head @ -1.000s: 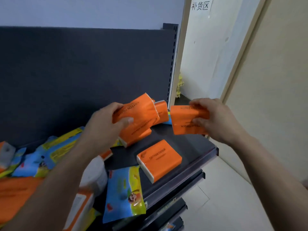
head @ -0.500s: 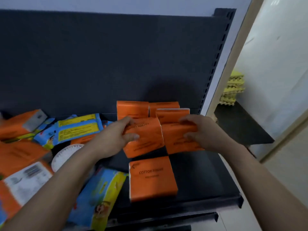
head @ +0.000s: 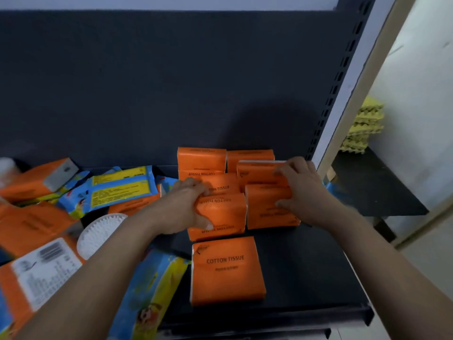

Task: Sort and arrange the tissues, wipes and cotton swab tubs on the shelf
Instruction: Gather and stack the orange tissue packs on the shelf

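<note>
Left hand is clamped on the left pack, fingers curled over its top edge and thumb pressed low on its face. Right hand grips the right pack at its outer edge, thumb on the face, fingers reaching up onto the pack just behind. The two held packs stand side by side, touching.

Under them is the shelf, a dark, flat deck with a raised front lip. Behind rises a dark panel, and a slotted post runs up its right edge. Past the post there is a pale wall and a stack of yellow trays on a low dark ledge.

The packs are bright orange and soft-wrapped, printed "COTTON TISSUE" in black. The left one's lettering reads upside down. The back packs stand against the panel. The front pack lies flat near the lip, just in front of the left pack.

Off to the left it's a jumble. Blue-and-yellow wipes lie tilted over more orange packs, a round white tub sits beside the left forearm, and an orange heap fills the far left.
</note>
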A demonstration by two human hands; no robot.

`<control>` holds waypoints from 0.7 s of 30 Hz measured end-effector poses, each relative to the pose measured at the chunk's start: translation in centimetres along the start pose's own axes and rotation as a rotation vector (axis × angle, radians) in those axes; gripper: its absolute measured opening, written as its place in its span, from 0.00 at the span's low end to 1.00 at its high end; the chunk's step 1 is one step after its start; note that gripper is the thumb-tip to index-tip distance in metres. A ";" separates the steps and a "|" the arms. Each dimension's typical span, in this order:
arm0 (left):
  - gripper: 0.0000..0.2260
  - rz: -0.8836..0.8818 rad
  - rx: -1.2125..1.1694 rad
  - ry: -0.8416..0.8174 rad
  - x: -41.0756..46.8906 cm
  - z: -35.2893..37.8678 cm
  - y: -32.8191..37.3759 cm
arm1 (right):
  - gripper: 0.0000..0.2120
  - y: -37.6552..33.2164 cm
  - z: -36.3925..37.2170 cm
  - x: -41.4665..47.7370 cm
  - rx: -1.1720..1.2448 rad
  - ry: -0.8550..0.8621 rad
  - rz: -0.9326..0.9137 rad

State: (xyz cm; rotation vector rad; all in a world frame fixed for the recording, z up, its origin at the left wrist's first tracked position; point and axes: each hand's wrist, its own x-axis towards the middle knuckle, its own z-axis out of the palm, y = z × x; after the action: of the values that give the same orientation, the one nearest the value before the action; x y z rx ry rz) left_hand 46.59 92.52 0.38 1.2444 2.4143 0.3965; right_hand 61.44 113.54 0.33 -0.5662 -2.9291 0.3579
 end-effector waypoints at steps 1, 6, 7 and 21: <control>0.33 0.007 0.102 -0.012 0.4 -0.1 0.1 | 0.38 0.1 0.1 0.1 -0.023 -0.003 0.015; 0.49 -0.052 0.185 -0.097 2.8 -0.9 -0.6 | 0.54 0.1 0.0 1.0 -0.038 -0.126 0.064; 0.51 -0.073 0.159 -0.140 3.2 -1.1 -0.9 | 0.54 0.0 0.0 1.2 -0.033 -0.140 0.066; 0.43 0.039 0.015 -0.087 2.5 -1.3 -0.9 | 0.46 0.2 -0.7 2.1 0.113 -0.231 0.118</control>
State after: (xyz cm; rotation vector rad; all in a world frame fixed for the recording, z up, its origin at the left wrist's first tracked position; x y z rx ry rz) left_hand 44.03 93.98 0.66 1.2895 2.3269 0.3291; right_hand 59.65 114.67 1.10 -0.7277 -3.0744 0.6382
